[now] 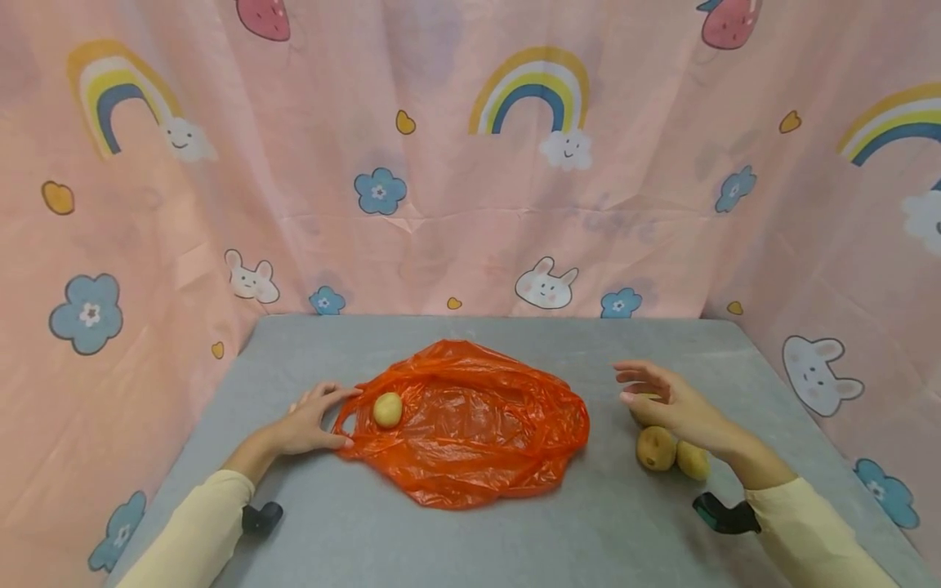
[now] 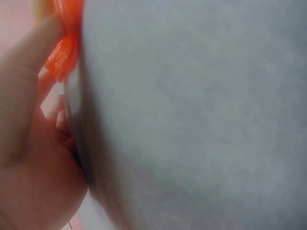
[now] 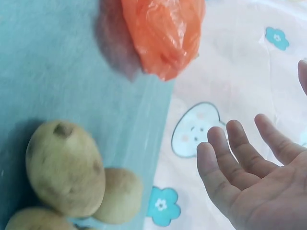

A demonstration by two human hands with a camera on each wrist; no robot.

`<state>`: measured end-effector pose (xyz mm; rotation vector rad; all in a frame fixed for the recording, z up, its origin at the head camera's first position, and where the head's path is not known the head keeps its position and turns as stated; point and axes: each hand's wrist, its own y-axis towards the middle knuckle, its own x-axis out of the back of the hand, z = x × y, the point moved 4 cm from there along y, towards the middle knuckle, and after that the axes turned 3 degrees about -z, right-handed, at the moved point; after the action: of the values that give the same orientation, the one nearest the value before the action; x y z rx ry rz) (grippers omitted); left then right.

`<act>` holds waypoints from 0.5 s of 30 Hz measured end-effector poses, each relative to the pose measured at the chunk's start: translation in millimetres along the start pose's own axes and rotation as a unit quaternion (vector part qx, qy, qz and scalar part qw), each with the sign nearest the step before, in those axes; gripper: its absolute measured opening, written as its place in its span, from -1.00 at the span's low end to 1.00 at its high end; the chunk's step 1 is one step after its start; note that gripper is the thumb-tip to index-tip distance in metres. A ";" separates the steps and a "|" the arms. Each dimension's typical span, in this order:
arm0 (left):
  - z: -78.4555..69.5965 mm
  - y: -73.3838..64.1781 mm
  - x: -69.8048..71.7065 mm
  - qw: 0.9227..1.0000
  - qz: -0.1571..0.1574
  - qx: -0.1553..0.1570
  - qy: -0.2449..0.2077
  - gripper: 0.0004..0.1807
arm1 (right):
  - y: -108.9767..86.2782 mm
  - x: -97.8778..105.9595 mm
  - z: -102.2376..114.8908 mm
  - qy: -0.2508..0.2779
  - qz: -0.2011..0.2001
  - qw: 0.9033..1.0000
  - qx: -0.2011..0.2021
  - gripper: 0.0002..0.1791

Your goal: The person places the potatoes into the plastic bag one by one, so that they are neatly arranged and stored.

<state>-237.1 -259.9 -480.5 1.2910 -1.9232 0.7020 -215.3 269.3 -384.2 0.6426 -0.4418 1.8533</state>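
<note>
An orange plastic bag (image 1: pixel 470 482) lies spread on the table with its mouth facing up. Near its left end, a potato (image 1: pixel 387 410) rests in the bag. My left hand (image 1: pixel 301 420) is at the bag's left handle, thumb and forefinger spread apart and touching the plastic; the left wrist view shows the thumb (image 2: pixel 33 45) against the orange film (image 2: pixel 64 55). On the right, my right hand (image 1: pixel 680 412) hovers with relaxed fingers and holds nothing. Below it sit a brown potato (image 1: pixel 657 448) and a yellower one (image 1: pixel 693 461); another potato (image 3: pixel 122 196) is partly hidden by the hand in the head view.
The grey table (image 1: pixel 353 539) is enclosed at the back and sides by a pink printed curtain (image 1: pixel 456 237). Dark wrist devices are on both arms, the left one (image 1: pixel 262 518) and the right one (image 1: pixel 724 514) close above the table.
</note>
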 end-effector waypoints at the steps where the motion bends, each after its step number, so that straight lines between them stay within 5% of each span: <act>1: 0.5 -0.1 -0.2 1.000 0.000 -0.001 0.000 -0.15 | -1.2 1.8 -1.4 -0.006 -0.001 1.000 0.001 -0.44; 15: 1.6 -0.9 -2.6 1.000 -0.010 0.001 -0.014 -0.17 | -17.7 16.5 -28.0 -0.026 -0.010 0.999 -0.033 -0.43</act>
<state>-236.0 -259.9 -483.5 1.3259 -1.9306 0.6796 -209.6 303.9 -396.0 0.6496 -0.5284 1.7992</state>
